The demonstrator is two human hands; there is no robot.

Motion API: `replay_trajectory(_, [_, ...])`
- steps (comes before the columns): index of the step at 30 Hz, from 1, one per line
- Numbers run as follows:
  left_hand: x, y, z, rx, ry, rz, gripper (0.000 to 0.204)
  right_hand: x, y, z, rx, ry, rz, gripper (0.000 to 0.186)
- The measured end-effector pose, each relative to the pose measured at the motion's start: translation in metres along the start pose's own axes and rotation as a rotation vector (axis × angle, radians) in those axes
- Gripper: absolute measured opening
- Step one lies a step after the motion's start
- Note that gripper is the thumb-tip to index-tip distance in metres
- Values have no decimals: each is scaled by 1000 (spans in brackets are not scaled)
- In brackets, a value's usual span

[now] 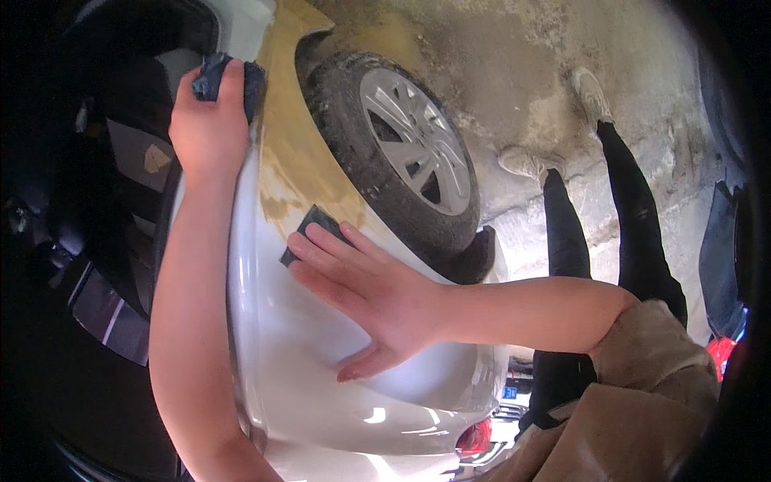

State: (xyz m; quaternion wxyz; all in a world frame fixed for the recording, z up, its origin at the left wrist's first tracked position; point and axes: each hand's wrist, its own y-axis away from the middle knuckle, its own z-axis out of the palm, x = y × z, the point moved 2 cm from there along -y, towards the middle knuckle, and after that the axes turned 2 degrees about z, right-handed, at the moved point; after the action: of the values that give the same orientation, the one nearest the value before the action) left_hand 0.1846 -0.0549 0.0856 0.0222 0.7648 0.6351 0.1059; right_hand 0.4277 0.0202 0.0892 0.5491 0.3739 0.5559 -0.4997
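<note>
Dark pad [321, 215] near the wheel's [414, 149] eight o'clock lies under the open right hand's [385, 297] fingers, probably for rubbing, needing even pushes, while the left hand [210, 132] grips a dark wad [212, 77] at ten.

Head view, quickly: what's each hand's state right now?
Left hand: closed, holding a dark blue cloth-like bundle.
Right hand: open, spread, touching a dark pad on the car panel.

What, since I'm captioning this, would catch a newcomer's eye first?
Probably the tan patch on the white car, curving along the wheel at upper centre. Next, the right grip, spread over a dark pad by the patch's lower edge, and the left grip, holding a crumpled dark wad at upper left.
</note>
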Motion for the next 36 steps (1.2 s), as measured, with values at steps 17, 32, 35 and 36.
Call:
replay_trajectory(17, [0, -14, 19, -55, 273, -120, 64, 24, -39, -24, 217, 152, 43, 118])
replay_trajectory(32, [4, 36, -74, -293, 278, -65, 50, 7, -34, -13, 250, 226, 210, 103])
replay_trajectory(35, [2, 71, -108, -328, 259, -49, 39, 10, -37, -18, 289, 122, 208, 101])
replay_trajectory(36, [7, 78, -108, -327, 263, 164, 38, 11, -39, -19, 267, 107, 221, 102])
